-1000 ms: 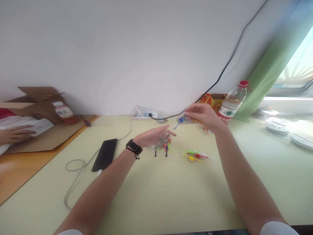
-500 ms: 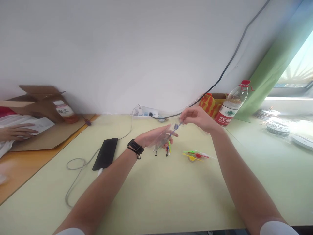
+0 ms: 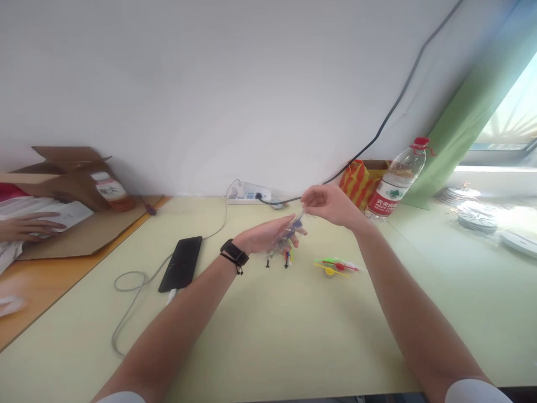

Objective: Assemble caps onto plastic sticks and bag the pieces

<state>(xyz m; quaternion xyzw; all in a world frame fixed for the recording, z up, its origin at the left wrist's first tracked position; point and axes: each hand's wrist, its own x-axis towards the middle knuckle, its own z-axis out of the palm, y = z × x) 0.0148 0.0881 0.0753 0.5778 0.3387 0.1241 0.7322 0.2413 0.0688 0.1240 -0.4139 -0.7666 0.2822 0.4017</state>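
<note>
Hands meet above the worktop [image 3: 260,330].
Left hand [image 3: 268,235] cups a clear bag [image 3: 282,242]; right hand [image 3: 329,202] pinches a blue pick [image 3: 297,224] into it.

Small clear plastic bag [image 3: 280,242], crumpled and see-through, held up off the pale yellow-green table [image 3: 268,330] in the left hand [image 3: 268,235], mouth tilted up to the right. Thin blue stick [image 3: 297,224] with a round blue end, slanted, lower end at the bag's mouth, upper end pinched in the right hand [image 3: 329,202]. Coloured sticks [image 3: 287,256] poke out beneath the bag, details too small to tell.
</note>
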